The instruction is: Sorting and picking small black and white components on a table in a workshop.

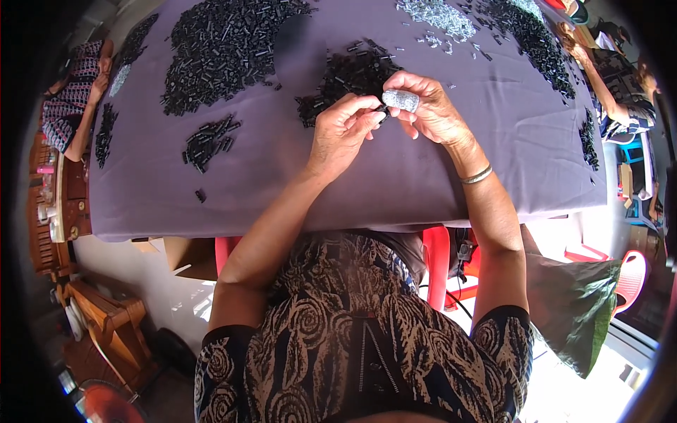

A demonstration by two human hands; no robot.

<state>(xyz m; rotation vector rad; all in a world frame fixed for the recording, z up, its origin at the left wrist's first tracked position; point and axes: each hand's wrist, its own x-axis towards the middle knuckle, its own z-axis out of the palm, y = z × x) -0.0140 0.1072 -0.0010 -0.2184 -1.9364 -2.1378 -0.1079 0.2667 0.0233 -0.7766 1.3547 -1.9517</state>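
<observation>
My left hand (pixel 341 134) and my right hand (pixel 436 111) meet over the table, close to the near edge of a pile of small black pieces (pixel 356 74). Left thumb and forefinger are pinched on a small black piece (pixel 383 113), which shows only in part between the two hands. A pale, silvery-grey wrap (pixel 400 100) sits on the thumb side of my right hand; whether it is a finger cover or a held thing, I cannot tell. The right fingers are bent toward the black piece, their grip on it partly hidden. A metal bangle (pixel 477 175) rings my right wrist.
A purple-grey cloth (pixel 247 183) covers the table. Larger black heaps (pixel 218 49) lie far left and far right (pixel 536 53), with clear pieces (pixel 444 17) at the back. A small black cluster (pixel 210 141) lies left. Other people (pixel 81 106) sit at both sides.
</observation>
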